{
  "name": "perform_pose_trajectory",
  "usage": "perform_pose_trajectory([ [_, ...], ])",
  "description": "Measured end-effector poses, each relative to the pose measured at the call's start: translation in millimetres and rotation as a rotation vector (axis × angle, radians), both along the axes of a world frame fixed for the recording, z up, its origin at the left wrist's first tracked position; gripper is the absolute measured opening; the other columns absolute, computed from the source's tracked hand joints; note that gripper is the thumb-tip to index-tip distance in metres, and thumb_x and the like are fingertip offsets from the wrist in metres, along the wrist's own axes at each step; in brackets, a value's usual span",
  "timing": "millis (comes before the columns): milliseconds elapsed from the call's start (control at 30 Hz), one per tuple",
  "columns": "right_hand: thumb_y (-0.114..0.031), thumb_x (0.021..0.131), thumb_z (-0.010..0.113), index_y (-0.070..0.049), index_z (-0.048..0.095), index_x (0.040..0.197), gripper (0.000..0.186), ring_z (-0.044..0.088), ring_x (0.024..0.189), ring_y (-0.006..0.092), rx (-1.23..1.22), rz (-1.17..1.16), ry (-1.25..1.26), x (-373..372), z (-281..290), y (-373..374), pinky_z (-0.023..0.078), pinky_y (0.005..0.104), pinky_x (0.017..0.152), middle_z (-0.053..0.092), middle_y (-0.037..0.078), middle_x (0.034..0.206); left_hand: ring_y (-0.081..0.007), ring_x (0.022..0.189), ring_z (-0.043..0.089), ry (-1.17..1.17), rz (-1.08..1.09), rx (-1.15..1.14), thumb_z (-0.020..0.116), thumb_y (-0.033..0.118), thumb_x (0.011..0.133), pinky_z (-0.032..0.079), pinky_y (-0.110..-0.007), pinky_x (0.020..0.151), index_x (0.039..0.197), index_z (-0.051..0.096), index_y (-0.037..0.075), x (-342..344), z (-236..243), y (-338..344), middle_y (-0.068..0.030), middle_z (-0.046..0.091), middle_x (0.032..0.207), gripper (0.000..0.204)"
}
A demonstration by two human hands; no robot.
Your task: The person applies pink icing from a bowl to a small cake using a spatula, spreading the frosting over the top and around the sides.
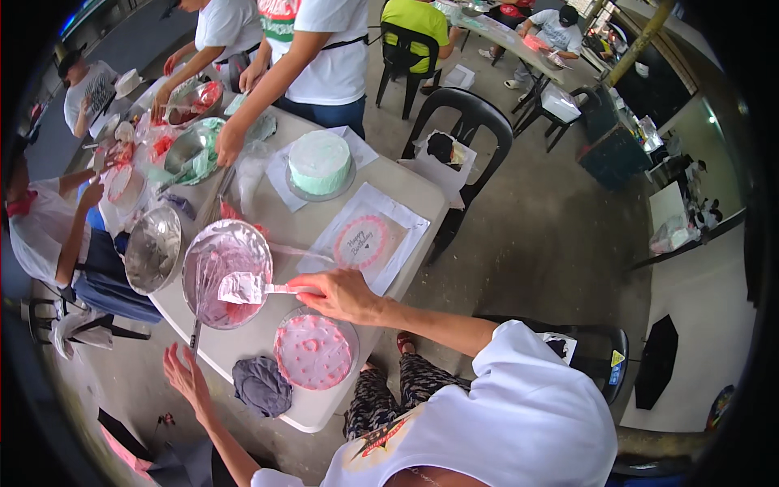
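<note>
My right hand [345, 296] grips the handle of a spatula [242, 288]. Its broad blade, smeared with pale pink frosting, is over a metal mixing bowl [258, 242] coated inside with pink frosting. A whisk [203, 284] leans in that bowl, its handle sticking out toward me. Close to the handle's end, beyond the table edge, my left hand [188, 377] has its fingers spread and holds nothing. A round pink frosted cake [312, 357] with a piped border sits just in front of me. Beside the cake lies a crumpled grey cloth [261, 386].
A second metal bowl [152, 252] stands left of mine. Farther off are a paper sheet with a pink lettered circle [361, 242] and a mint green cake [320, 162]. Co-workers [312, 73] stand around the table [406, 183]. Black chairs [466, 122] are along its right side.
</note>
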State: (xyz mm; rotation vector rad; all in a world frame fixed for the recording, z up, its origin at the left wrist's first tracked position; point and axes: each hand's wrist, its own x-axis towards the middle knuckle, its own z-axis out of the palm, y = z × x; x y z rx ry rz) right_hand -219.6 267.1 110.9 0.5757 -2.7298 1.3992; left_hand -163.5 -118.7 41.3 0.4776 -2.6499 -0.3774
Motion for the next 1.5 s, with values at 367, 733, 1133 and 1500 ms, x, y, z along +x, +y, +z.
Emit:
perform_pose_trajectory([
  [367,-0.026,0.081,0.064,-0.016,0.066,0.104,0.025,0.064,0.064,0.0199,0.127,0.007,-0.040,-27,-27,-25,0.049,0.0329,0.058,0.067,0.008,0.078,-0.0272,0.067,0.061,-0.340,-0.049,0.372,0.060,0.036,0.082,0.045,-0.039,0.063,0.109,0.057,0.007,-32,5,23,-0.0138,0.061,0.070,0.039],
  [733,-0.027,0.082,0.062,-0.014,0.065,0.104,0.025,0.064,0.074,0.0247,0.212,0.001,-0.214,-44,-19,-40,0.047,0.0356,0.068,0.068,0.010,0.085,-0.0338,0.076,0.060,-0.051,-0.128,0.251,0.057,0.022,0.086,0.047,-0.042,0.065,0.101,0.055,0.005,-6,7,66,-0.0148,0.062,0.083,0.022],
  [1133,-0.030,0.082,0.062,-0.015,0.065,0.106,0.028,0.063,0.071,0.0221,0.208,-0.035,-0.314,-63,-44,-49,0.046,0.0339,0.065,0.066,0.010,0.077,-0.0267,0.072,0.056,0.081,-0.116,0.084,0.060,0.015,0.084,0.043,-0.038,0.064,0.108,0.051,0.006,8,6,99,-0.0088,0.057,0.077,0.027],
  [1500,-0.028,0.083,0.062,-0.014,0.065,0.107,0.029,0.062,0.071,0.0219,0.165,-0.058,-0.294,-63,-50,-59,0.046,0.0334,0.067,0.066,0.010,0.080,-0.0276,0.070,0.056,0.128,-0.086,0.162,0.059,0.016,0.085,0.043,-0.039,0.063,0.106,0.051,0.004,7,3,96,-0.0095,0.057,0.076,0.025],
])
